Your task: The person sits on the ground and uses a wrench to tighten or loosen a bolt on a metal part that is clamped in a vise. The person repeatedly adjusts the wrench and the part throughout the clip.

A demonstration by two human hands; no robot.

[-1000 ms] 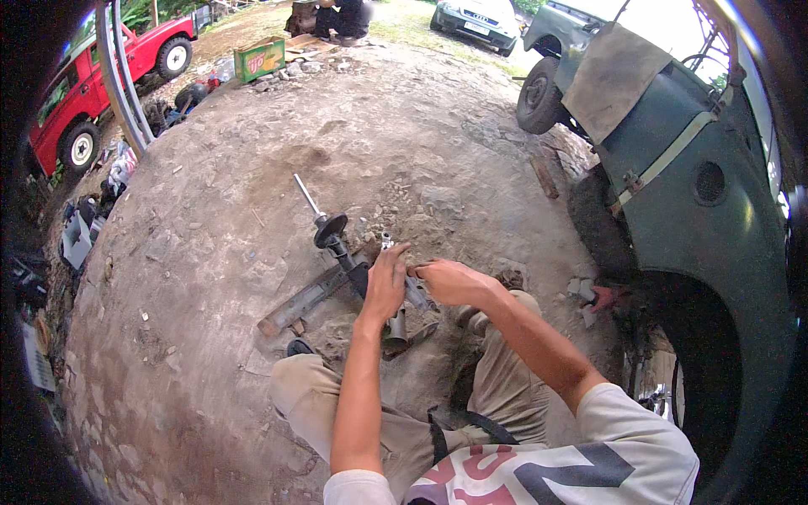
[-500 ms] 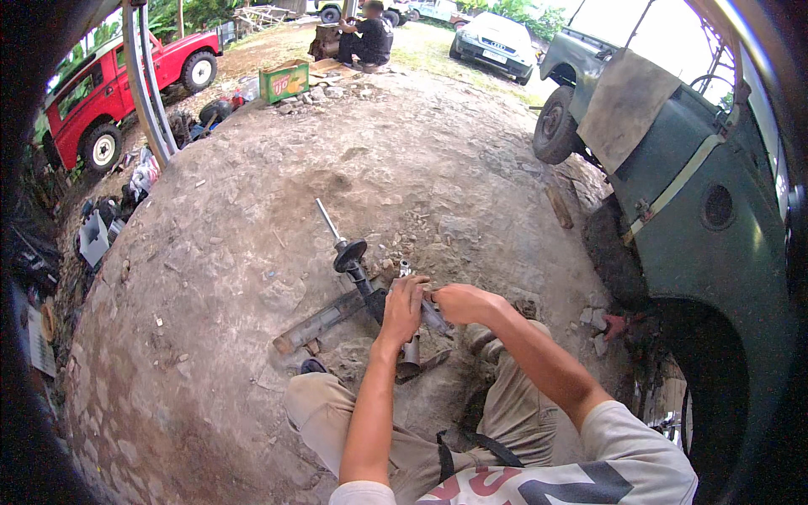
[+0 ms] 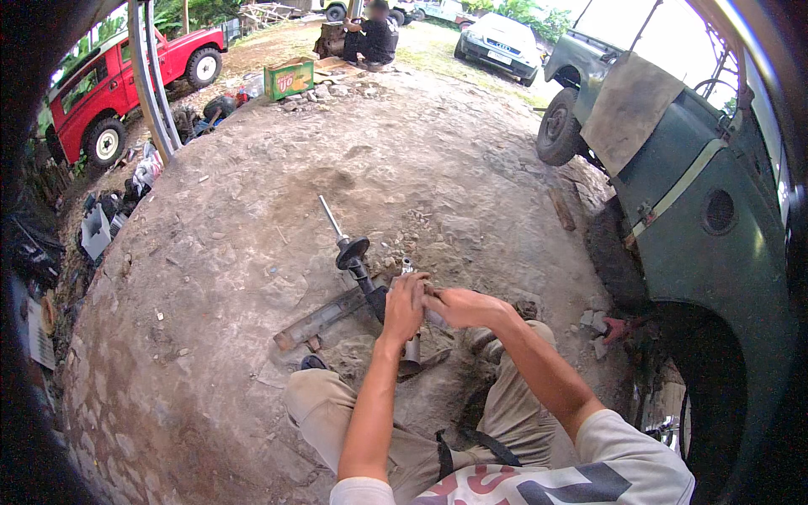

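Black strut (image 3: pixel 354 259) lies aslant over a bar (image 3: pixel 307 325) on the ground (image 3: pixel 219 252), its rod (image 3: pixel 330 215) bare and pointing away. Left hand (image 3: pixel 407 305) and right hand (image 3: pixel 457 307) meet near its lower end; grip of either cannot be told (fingers hide whatever they touch). Work looks under way; what remains, unclear. Knees (image 3: pixel 316 394) crowd the near side, green vehicle (image 3: pixel 741 252) bounds the right; open room ahead and left.

"On your left you have a red vehicle (image 3: pixel 116 87) with white wheels, partly behind posts (image 3: pixel 147 76)."

"Ahead of you, a person (image 3: pixel 379 42) in dark clothes sits beyond a green box (image 3: pixel 289 81); a silver car (image 3: pixel 499 42) is parked farther right."

"And at your right, a dark green vehicle (image 3: pixel 715 244) has a brownish sheet (image 3: pixel 631 114) draped over it."
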